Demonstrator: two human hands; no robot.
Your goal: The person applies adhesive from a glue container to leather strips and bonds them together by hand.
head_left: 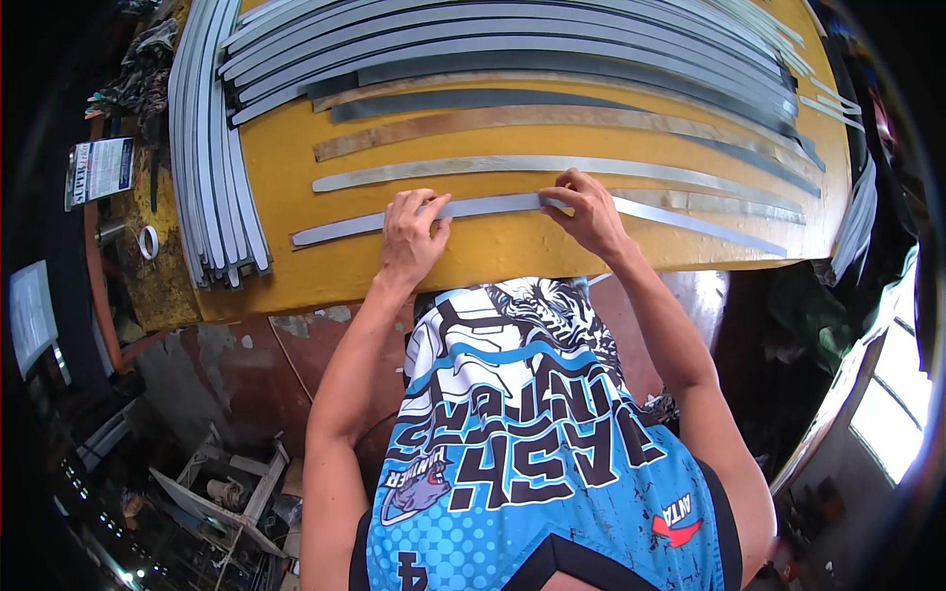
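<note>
A long, narrow pale grey strip lies along the near side of the yellow tabletop, on top of a brownish strip whose edge shows at its left end. My left hand grips the pale strip left of its middle, with thumb and fingers curled at its edges. Further right, my right hand pinches the same strip between thumb and fingertips. To the right of that hand, the pale strip angles toward the table's near edge, apart from the strip beneath. Just beyond both hands lies a whitish strip.
Farther back are a tan strip, dark grey strips and a stack of white-topped strips. More strips lie lengthwise at the left. A white tape roll and a printed packet sit beyond them.
</note>
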